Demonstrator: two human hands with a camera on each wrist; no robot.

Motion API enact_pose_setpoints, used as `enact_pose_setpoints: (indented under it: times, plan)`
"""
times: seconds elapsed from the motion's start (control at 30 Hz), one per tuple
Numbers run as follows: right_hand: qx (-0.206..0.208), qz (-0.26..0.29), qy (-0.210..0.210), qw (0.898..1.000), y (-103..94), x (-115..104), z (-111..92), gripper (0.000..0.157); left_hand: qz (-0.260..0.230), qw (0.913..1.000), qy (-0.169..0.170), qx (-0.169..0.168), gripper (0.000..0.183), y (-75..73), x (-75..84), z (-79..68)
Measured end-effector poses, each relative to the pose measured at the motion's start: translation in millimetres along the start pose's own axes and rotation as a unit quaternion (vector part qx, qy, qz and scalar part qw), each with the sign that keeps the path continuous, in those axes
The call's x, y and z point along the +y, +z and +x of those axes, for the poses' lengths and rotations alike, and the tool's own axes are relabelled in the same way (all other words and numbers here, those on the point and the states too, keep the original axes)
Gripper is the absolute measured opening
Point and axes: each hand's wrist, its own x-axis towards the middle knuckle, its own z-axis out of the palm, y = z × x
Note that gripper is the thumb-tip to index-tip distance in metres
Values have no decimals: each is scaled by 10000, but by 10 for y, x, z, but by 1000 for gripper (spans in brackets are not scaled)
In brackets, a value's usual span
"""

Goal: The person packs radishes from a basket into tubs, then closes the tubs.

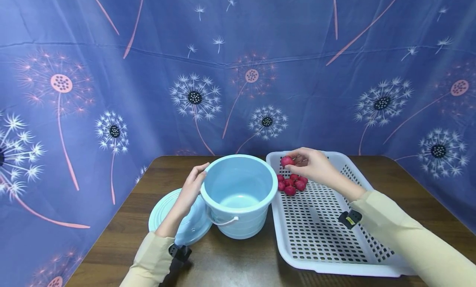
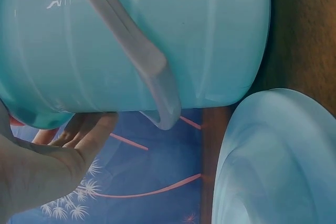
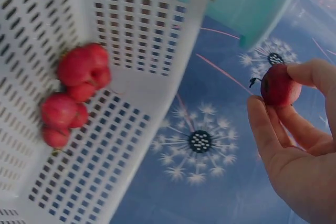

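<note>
A light blue bucket (image 1: 238,219) stands upright near the middle of the table, its pale handle hanging down in front. My left hand (image 1: 191,188) holds the bucket's left rim; in the left wrist view its fingers lie against the outer wall and the thumb is mostly hidden. Between the thumb and fingers of my right hand (image 1: 312,165) is a red radish (image 3: 281,85) with a short dark stem, pinched above the far left of the white perforated basket (image 1: 284,241). Several more radishes (image 1: 290,190) sit clustered in the basket below that hand.
A round light blue lid (image 1: 193,227) lies on the wooden table (image 1: 238,264) left of the bucket, partly under my left forearm. The basket's left edge stands close to the bucket. A blue dandelion-print curtain (image 1: 230,43) hangs behind the table.
</note>
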Motion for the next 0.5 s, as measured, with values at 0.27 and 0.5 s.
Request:
enact_pose_setpoints:
  times: [0.27, 0.5]
  plan:
    - [97, 172, 68, 9998, -13, -144, 111, 36, -143, 9999, 58, 31, 37, 4, 1, 0]
    - [115, 290, -43, 9995, 9, -324, 254, 39, 5, 9999, 150, 41, 37, 1, -9, -4]
